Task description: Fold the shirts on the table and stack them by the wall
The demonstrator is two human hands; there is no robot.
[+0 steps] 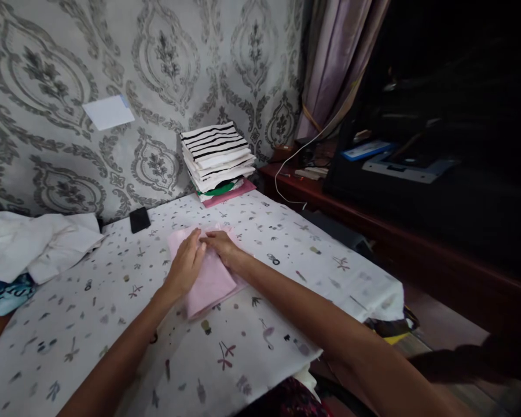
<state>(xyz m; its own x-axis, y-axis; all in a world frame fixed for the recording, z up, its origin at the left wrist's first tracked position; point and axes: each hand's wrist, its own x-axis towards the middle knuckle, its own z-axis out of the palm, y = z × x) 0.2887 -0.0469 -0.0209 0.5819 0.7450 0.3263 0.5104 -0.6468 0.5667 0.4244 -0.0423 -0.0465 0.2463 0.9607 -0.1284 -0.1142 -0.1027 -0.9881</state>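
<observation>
"So, what could go wrong, taking twelve o'clock as straight ahead of the person?"

"Biggest first: the patterned sheet [139, 262] seems loose, with an edge overhanging at four o'clock, so a tug there could ruck it."

"And upon it?"

"The white heap [47, 240] at nine o'clock is rumpled and might slump. The stack of folded clothes [219, 165] at twelve has uneven edges; a bump could topple it."

"The pink cloth [211, 286]?"

"It lies mid-sheet, under both hands. Uneven pressure could slide its layers askew."

"How are they gripping?"

"The left hand [186, 263] has its fingers straight and close together; the right hand [223, 246] curls over the cloth. Whether either pinches a layer, one cannot tell."

"Anything smaller?"

"The dark flat thing [139, 220] at ten o'clock, which a sweep of fabric might knock."
</observation>
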